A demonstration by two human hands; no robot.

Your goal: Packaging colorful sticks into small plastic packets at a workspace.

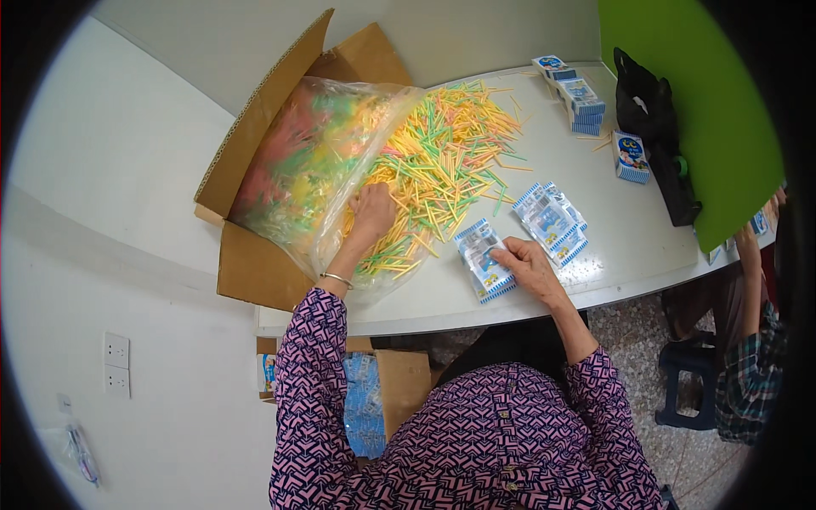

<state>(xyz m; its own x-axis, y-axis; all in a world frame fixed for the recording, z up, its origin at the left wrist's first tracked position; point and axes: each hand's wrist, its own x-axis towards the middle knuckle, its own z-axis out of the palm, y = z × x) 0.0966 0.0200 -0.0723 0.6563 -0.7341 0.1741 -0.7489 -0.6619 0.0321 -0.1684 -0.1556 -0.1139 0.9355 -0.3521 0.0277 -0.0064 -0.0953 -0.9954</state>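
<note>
Green partition (701, 102) above speckled floor (625, 340)

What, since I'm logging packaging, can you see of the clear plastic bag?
The clear plastic bag looks thin and wrinkled. It lies partly in the open cardboard box, bulging with pink, green and yellow sticks. Its open side faces right, its edge spread onto the table, sticks spilling out. The left hand is at its mouth; whether they touch is unclear.

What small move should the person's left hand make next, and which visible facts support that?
Probably lift a few sticks toward the packet: the left hand is down at the loose coloured sticks, while the right hand is on a flat blue-and-white packet close by. Whether any sticks are already gripped is hidden.
</note>
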